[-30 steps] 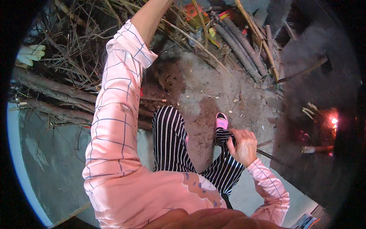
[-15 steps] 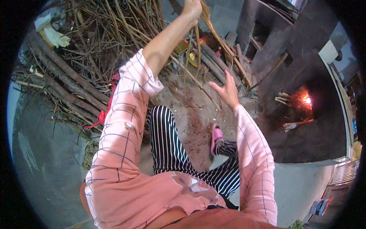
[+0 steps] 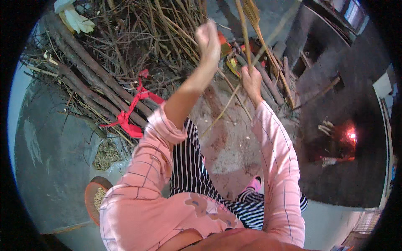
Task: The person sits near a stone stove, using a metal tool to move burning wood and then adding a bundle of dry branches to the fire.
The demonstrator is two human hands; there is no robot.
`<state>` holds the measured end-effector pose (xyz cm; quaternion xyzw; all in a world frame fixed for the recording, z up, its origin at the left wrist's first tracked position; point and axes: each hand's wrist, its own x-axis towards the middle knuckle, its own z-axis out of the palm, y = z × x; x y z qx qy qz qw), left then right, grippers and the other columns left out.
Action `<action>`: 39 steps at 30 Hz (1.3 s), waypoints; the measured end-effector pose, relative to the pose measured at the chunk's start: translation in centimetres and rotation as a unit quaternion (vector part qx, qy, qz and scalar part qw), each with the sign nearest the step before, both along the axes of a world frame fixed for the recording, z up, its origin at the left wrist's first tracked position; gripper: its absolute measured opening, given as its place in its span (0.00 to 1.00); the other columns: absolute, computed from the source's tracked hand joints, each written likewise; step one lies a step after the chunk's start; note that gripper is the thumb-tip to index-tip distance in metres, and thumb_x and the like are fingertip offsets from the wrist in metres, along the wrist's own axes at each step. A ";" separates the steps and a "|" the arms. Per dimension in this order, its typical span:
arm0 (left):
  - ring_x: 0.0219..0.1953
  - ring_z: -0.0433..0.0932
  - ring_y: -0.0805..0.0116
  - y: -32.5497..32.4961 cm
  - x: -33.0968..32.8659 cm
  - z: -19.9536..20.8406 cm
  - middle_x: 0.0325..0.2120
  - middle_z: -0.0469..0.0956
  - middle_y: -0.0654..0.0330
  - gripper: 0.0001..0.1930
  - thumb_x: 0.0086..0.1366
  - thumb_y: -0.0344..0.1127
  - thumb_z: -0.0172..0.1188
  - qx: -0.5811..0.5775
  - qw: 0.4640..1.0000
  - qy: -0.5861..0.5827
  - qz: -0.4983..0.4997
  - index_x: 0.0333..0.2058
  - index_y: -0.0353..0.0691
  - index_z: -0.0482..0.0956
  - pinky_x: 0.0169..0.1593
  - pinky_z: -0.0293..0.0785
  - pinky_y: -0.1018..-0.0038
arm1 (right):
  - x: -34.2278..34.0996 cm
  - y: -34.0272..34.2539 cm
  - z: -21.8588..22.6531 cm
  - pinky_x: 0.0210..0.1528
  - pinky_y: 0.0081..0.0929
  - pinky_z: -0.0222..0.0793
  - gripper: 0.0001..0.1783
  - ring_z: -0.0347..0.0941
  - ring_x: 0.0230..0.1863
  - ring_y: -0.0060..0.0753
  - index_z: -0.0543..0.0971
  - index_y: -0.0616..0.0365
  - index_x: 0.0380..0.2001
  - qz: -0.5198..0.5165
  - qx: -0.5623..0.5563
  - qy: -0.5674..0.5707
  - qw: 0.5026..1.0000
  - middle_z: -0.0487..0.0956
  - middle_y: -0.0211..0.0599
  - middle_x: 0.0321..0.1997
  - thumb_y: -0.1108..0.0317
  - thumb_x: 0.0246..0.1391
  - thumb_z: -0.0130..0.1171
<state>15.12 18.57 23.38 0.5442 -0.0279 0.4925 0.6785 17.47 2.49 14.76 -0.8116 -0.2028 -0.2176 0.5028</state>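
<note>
Beside the woodpile (image 3: 121, 35), apparently handling a stick (image 3: 244, 29), gripped in right hand (image 3: 251, 82); cannot tell grip of left hand (image 3: 208, 42), blurred; next calls for clearance.

room over the floor (image 3: 234, 146); crossed sticks (image 3: 234, 93) and piled branches (image 3: 121, 37) block beyond.

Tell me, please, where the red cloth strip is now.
In the head view, the red cloth strip lies left of centre, across the thick branches, beside the rolled-up left sleeve.
</note>
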 end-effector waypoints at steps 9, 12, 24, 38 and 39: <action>0.58 0.66 0.44 -0.8 6.4 -21.0 0.58 0.66 0.46 0.33 0.60 0.57 0.58 -0.349 0.818 0.312 -0.336 0.57 0.53 0.53 0.59 0.55 0.41 | 1.2 -3.6 -2.3 0.35 0.35 0.68 0.13 0.76 0.32 0.41 0.78 0.61 0.36 0.067 -0.085 0.101 0.989 0.79 0.44 0.28 0.61 0.60 0.52; 0.41 0.80 0.46 -1.8 7.5 -19.5 0.31 0.78 0.50 0.15 0.72 0.47 0.45 -0.317 0.832 0.235 -0.391 0.50 0.47 0.60 0.48 0.71 0.46 | 3.3 -4.7 -4.5 0.37 0.35 0.69 0.16 0.76 0.33 0.40 0.78 0.62 0.41 0.025 -0.173 0.083 0.981 0.79 0.46 0.31 0.60 0.62 0.50; 0.43 0.76 0.64 -7.9 4.4 -18.3 0.36 0.80 0.57 0.12 0.75 0.48 0.38 -0.153 0.841 0.318 -0.411 0.41 0.47 0.62 0.48 0.72 0.57 | -0.3 -9.0 -6.7 0.32 0.25 0.71 0.28 0.78 0.30 0.28 0.77 0.62 0.46 0.159 0.056 0.405 0.899 0.79 0.33 0.31 0.45 0.63 0.49; 0.44 0.77 0.54 -2.8 -0.3 -17.2 0.42 0.76 0.50 0.37 0.64 0.72 0.37 -0.170 0.808 0.397 -0.401 0.53 0.43 0.65 0.50 0.70 0.53 | -2.5 -9.7 -1.7 0.25 0.23 0.61 0.24 0.65 0.20 0.19 0.81 0.62 0.23 0.013 -0.060 0.243 0.968 0.73 0.23 0.18 0.48 0.50 0.65; 0.42 0.77 0.55 -2.6 -0.3 -17.5 0.42 0.76 0.51 0.36 0.64 0.71 0.38 -0.183 0.806 0.398 -0.399 0.52 0.43 0.66 0.47 0.71 0.55 | -2.7 -10.3 -1.2 0.24 0.23 0.61 0.24 0.65 0.20 0.19 0.81 0.61 0.22 0.008 -0.066 0.245 0.967 0.72 0.23 0.17 0.48 0.50 0.65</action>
